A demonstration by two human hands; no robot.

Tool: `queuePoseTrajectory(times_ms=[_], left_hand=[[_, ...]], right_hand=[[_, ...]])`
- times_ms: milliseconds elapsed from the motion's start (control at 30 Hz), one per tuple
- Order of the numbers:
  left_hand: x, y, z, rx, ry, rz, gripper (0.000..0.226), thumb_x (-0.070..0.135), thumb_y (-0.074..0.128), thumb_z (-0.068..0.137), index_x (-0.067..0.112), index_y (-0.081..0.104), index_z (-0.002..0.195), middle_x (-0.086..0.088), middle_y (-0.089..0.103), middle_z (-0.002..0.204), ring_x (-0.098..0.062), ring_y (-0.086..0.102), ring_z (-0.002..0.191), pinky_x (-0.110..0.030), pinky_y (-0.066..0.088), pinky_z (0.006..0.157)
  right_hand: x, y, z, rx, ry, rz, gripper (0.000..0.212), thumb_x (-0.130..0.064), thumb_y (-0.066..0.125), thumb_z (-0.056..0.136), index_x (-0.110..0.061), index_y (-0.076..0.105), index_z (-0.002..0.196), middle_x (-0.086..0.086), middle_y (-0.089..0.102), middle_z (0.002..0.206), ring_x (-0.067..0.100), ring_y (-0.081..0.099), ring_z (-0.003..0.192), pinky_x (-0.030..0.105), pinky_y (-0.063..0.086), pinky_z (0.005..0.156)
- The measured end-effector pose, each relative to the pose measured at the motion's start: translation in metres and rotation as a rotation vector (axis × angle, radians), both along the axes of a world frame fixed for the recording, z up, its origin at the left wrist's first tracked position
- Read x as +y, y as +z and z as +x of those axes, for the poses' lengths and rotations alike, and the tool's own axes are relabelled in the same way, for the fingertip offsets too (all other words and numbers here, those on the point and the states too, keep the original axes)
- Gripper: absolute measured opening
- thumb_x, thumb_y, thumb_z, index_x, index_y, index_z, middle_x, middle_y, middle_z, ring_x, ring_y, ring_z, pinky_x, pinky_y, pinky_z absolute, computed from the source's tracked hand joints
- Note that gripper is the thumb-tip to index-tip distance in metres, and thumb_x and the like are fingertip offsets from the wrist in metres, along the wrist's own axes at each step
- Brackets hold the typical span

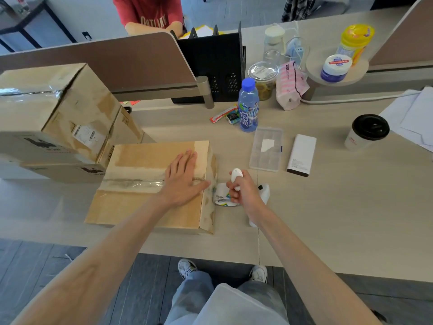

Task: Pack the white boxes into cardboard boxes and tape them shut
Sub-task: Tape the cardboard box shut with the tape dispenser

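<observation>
Head view. A closed cardboard box lay on the table just left of frame centre, flaps down, with clear tape along the centre seam; its contents were hidden. The left hand rested flat on the lid at the box's 3 o'clock end, fingers straight and slightly spread across the seam. The right hand, at 3 o'clock from the box and just beside its end wall, had its fingers curled round the white handle of a tape dispenser; the tape roll sat against the box end.

At 9 to 10 o'clock, further cardboard boxes stood stacked and taped shut. At 1 o'clock stood a blue bottle, capped, holding pale liquid. Beyond it, a lidded clear cup held yellow-green pieces. A flat clear case showed a white slip. A black-lidded paper cup stood at 2 o'clock, contents unseen.
</observation>
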State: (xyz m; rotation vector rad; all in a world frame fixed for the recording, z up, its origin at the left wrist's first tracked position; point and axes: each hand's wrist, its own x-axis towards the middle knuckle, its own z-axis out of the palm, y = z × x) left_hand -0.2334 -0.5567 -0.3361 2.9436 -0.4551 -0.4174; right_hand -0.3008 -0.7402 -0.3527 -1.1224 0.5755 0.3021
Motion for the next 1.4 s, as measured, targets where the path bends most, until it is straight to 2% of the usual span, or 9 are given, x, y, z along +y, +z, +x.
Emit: queuePoseTrajectory(times_ms=[100,233,300,467,633,767,967,1167,1400], left_hand=[[0.0,0.0,-0.001,-0.003,-0.001,-0.009,0.094,0.07,0.039,0.084,0.028,-0.006,0.154,0.01,-0.013,0.162,-0.013,-0.013,0.148,-0.039,-0.003,0.119],[0.0,-0.002,-0.001,-0.015,-0.005,-0.003,0.093,0.07,0.038,0.085,0.028,-0.006,0.154,0.01,-0.013,0.162,-0.014,-0.013,0.148,-0.039,-0.003,0.118],[0.001,-0.004,0.0,-0.022,-0.004,-0.007,0.092,0.07,0.04,0.086,0.027,-0.005,0.155,0.01,-0.013,0.162,-0.013,-0.013,0.147,-0.037,-0.004,0.117],[0.001,-0.006,0.0,-0.04,-0.015,0.006,0.092,0.069,0.04,0.088,0.026,-0.006,0.155,0.008,-0.013,0.162,-0.015,-0.013,0.148,-0.038,-0.003,0.118],[0.001,-0.005,0.0,-0.031,-0.02,0.016,0.092,0.071,0.038,0.087,0.026,-0.007,0.154,0.007,-0.013,0.162,-0.016,-0.012,0.148,-0.038,-0.003,0.117],[0.0,-0.004,0.0,-0.022,-0.02,0.017,0.095,0.072,0.031,0.081,0.026,-0.007,0.154,0.007,-0.013,0.162,-0.016,-0.012,0.148,-0.038,-0.003,0.117],[0.001,-0.004,-0.001,-0.038,-0.021,0.008,0.091,0.068,0.04,0.089,0.025,-0.007,0.154,0.007,-0.013,0.162,-0.015,-0.013,0.148,-0.039,-0.003,0.118],[-0.001,-0.003,-0.002,-0.042,-0.016,0.014,0.09,0.066,0.041,0.09,0.025,-0.006,0.155,0.006,-0.012,0.162,-0.016,-0.012,0.148,-0.039,-0.002,0.118],[0.0,-0.003,-0.002,-0.037,-0.019,0.007,0.09,0.068,0.039,0.089,0.026,-0.006,0.155,0.007,-0.012,0.162,-0.016,-0.012,0.148,-0.04,-0.002,0.118]], right_hand=[[0.004,0.004,0.001,0.016,-0.059,0.155,0.02,-0.026,0.045,0.085,-0.016,0.053,0.1,-0.004,0.039,0.064,0.012,0.03,0.051,0.026,0.024,0.049],[0.003,0.007,0.004,0.024,-0.095,0.286,0.016,-0.017,0.037,0.097,-0.013,0.052,0.092,-0.001,0.035,0.069,0.013,0.031,0.054,0.028,0.025,0.051],[0.002,0.002,0.003,-0.023,-0.04,0.229,0.013,-0.019,0.04,0.103,-0.014,0.048,0.093,0.0,0.041,0.075,0.012,0.038,0.057,0.026,0.034,0.053],[-0.003,-0.01,-0.003,-0.115,0.045,-0.035,0.018,-0.03,0.059,0.097,-0.022,0.061,0.114,-0.007,0.069,0.096,0.014,0.061,0.092,0.034,0.05,0.085],[-0.003,-0.007,-0.003,-0.149,-0.11,0.155,0.029,-0.014,0.066,0.093,-0.009,0.059,0.12,0.002,0.069,0.085,0.013,0.059,0.069,0.025,0.049,0.071],[-0.003,-0.007,-0.005,-0.114,-0.135,0.288,0.031,-0.005,0.065,0.093,-0.007,0.047,0.117,0.016,0.069,0.116,0.025,0.072,0.098,0.032,0.057,0.088],[-0.002,-0.013,-0.004,-0.043,-0.019,0.123,0.023,-0.015,0.062,0.096,-0.011,0.059,0.118,0.003,0.056,0.09,0.009,0.048,0.064,0.023,0.042,0.063],[-0.002,-0.012,-0.007,-0.077,-0.033,0.196,0.026,-0.01,0.056,0.099,0.0,0.046,0.122,0.011,0.071,0.108,0.016,0.072,0.09,0.025,0.057,0.078],[0.004,-0.008,-0.007,-0.051,0.144,0.073,0.026,-0.008,0.037,0.105,0.002,0.054,0.121,0.011,0.068,0.106,0.017,0.068,0.08,0.024,0.058,0.067]])
